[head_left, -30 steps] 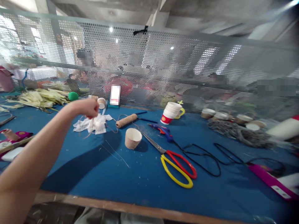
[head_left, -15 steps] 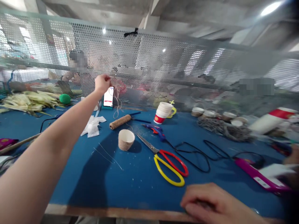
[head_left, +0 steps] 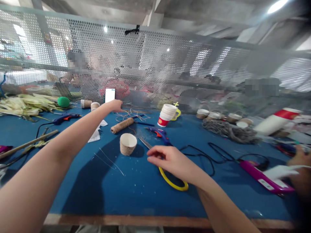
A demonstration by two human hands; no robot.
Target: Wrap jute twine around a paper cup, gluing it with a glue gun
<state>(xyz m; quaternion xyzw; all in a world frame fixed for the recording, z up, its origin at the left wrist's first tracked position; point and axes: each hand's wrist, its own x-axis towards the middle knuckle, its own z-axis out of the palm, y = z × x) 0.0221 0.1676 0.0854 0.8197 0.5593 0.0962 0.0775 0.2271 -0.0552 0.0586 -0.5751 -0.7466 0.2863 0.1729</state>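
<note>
My left hand is stretched far forward, just in front of the upright phone, beside loose pale string on the blue table; its fingers are too small to read. Over the scissors hovers my right hand, fingers curled loosely with a gap and nothing visible between them. It covers the red handle, while the yellow one and the blade tip show. A twine-wrapped cup stands upright left of that hand. Behind the cup lies a roll of brown twine.
Stacked paper cups and a blue glue gun lie beyond the scissors. At the right are grey cord, a purple power strip and another person's hand. Husks and a green ball sit at left.
My left hand has lowered, and the string it held up now lies on the table. My right hand has moved forward and left from the table's front edge to above the scissors.
</note>
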